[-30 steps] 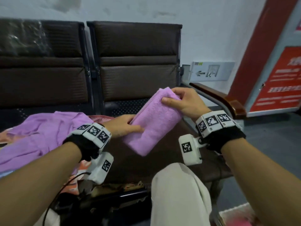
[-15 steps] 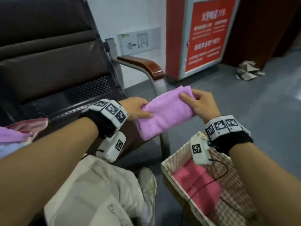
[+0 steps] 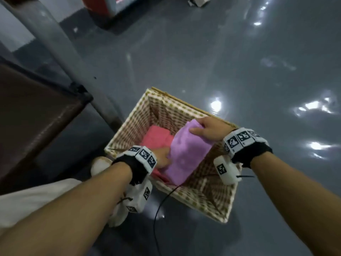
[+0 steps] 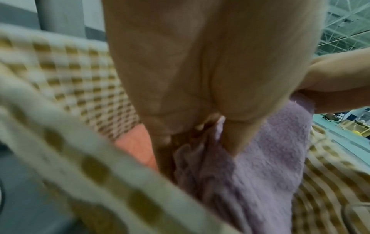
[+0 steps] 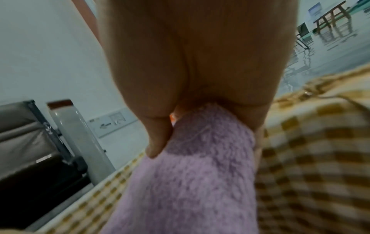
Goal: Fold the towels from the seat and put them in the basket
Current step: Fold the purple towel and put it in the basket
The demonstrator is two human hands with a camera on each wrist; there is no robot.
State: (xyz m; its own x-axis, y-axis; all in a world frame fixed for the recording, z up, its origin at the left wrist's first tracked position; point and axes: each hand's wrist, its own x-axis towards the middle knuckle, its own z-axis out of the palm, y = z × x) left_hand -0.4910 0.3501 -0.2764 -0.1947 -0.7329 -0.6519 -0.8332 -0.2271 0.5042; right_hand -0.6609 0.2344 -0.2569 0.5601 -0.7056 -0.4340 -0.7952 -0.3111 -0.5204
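A folded purple towel (image 3: 186,152) hangs inside the checked wicker basket (image 3: 208,198) on the floor. My left hand (image 3: 162,157) grips its near end, thumb on top (image 4: 242,142) and fingers underneath. My right hand (image 3: 206,131) pinches the far end by the basket's back wall, thumb (image 5: 158,142) pressed on the purple towel (image 5: 192,182). A folded pink towel (image 3: 156,138) lies on the basket bottom, partly under the purple one. In the left wrist view the purple towel (image 4: 270,166) sits beside the pink towel (image 4: 136,145).
The brown seat (image 3: 31,115) and its grey metal leg (image 3: 60,50) stand left of the basket. My white shoe (image 3: 100,164) and trouser leg (image 3: 36,200) are just left of the basket rim. A black cable (image 3: 160,209) trails over the near rim. Shiny grey floor (image 3: 239,61) spreads beyond.
Both hands carried the folded purple towel from above the seat, rightward and down into the basket. The view swung down from the chairs to the floor.
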